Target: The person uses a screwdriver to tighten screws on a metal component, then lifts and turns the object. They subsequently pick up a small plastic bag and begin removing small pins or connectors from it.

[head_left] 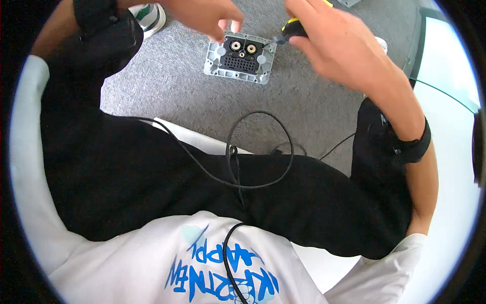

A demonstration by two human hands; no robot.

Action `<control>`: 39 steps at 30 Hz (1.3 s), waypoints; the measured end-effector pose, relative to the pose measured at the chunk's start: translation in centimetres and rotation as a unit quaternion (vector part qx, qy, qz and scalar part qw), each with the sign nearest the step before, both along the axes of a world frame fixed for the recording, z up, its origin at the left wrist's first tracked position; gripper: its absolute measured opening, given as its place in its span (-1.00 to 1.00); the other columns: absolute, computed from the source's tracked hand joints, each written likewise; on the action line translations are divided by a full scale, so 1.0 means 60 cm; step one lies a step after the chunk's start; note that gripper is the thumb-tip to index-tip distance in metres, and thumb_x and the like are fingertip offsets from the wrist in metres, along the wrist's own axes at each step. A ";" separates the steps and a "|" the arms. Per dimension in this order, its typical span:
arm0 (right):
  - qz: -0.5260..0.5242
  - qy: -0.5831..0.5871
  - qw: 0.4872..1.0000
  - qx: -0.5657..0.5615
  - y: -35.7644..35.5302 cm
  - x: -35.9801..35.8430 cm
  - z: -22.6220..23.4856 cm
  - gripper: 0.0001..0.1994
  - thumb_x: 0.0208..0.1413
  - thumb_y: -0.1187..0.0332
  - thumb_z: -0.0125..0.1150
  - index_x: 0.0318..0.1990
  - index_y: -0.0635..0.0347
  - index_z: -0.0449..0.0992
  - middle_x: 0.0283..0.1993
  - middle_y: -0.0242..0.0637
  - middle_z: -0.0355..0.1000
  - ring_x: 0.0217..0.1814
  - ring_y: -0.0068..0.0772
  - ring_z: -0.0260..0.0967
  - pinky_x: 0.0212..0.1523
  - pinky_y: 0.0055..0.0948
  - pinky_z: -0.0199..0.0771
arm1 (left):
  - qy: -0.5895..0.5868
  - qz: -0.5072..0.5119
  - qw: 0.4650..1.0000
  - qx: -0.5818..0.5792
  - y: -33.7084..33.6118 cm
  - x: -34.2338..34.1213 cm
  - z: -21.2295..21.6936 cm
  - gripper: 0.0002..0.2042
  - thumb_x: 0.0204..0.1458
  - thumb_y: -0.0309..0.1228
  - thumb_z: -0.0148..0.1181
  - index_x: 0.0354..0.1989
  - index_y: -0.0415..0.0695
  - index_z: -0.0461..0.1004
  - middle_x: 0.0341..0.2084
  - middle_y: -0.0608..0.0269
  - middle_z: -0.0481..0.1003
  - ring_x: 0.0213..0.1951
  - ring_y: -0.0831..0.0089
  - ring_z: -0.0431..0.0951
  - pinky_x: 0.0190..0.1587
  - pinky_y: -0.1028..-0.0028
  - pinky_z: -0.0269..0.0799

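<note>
A light grey metal housing lies on the carpet at the top middle, its screw-holed rim facing up. Set inside it is a black connector block with two round pale-ringed sockets and rows of small holes. At the housing's far left corner is my left hand, its bent fingertips on either side of the edge; part of the hand is cut off by the top of the picture. My right hand is closed around a black-and-yellow screwdriver. The screwdriver's grey metal end points down at the housing's far right corner.
A black cable loops over my lap and hangs between me and the housing. Beyond my left arm is a white-and-green shoe. Part of another grey piece shows at the top edge. A white glass-edged surface stands on the right.
</note>
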State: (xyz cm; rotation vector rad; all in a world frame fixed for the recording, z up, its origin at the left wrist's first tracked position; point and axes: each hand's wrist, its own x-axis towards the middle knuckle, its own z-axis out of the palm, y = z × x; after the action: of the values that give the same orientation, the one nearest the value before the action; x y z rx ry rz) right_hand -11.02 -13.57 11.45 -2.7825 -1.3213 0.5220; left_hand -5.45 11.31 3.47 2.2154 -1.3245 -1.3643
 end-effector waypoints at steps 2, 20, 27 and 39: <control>0.017 -0.025 0.999 -0.008 0.008 0.005 0.016 -0.65 0.19 0.31 0.27 -0.05 0.33 0.28 -0.11 0.09 0.40 -0.16 0.20 0.52 -0.17 -0.02 0.53 | -0.013 -0.033 0.999 -0.025 -0.008 0.019 -0.003 -0.63 0.25 -0.25 0.17 0.03 -0.33 0.47 -0.04 -0.26 0.57 0.02 -0.10 0.57 0.10 0.11 0.43; -0.005 -0.037 0.997 -0.061 0.041 -0.034 0.037 -0.59 0.27 0.11 0.18 -0.02 0.35 0.37 -0.15 0.11 0.51 -0.17 0.14 0.58 -0.20 -0.08 0.61 | -0.099 0.037 0.994 0.020 -0.030 0.023 -0.035 -0.67 0.25 -0.26 0.05 -0.07 -0.32 0.54 -0.14 -0.27 0.60 -0.04 -0.09 0.60 0.06 0.07 0.44; 0.049 0.016 0.996 -0.073 0.045 -0.019 0.038 -0.57 0.05 0.43 0.27 0.07 0.37 0.32 -0.05 0.07 0.46 -0.09 0.16 0.55 -0.08 -0.08 0.60 | -0.101 0.028 0.994 0.014 -0.028 0.027 -0.038 -0.64 0.19 -0.27 0.17 0.04 -0.28 0.45 -0.09 -0.24 0.56 0.01 -0.08 0.58 0.09 0.07 0.45; 0.019 -0.018 0.999 -0.044 0.056 -0.036 0.019 -0.66 0.09 0.47 0.23 0.01 0.35 0.38 -0.20 0.08 0.51 -0.16 0.21 0.54 -0.11 -0.01 0.58 | -0.120 0.025 0.992 0.020 -0.030 -0.005 -0.011 -0.43 0.09 -0.27 0.36 0.22 -0.22 0.31 0.00 -0.19 0.50 0.09 -0.05 0.54 0.15 0.07 0.46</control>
State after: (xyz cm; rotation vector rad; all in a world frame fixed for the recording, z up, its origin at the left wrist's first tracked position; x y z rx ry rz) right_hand -13.19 -10.19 12.57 -2.8550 -1.3942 0.5463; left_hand -5.76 9.54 2.83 2.4858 -1.3145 -1.1458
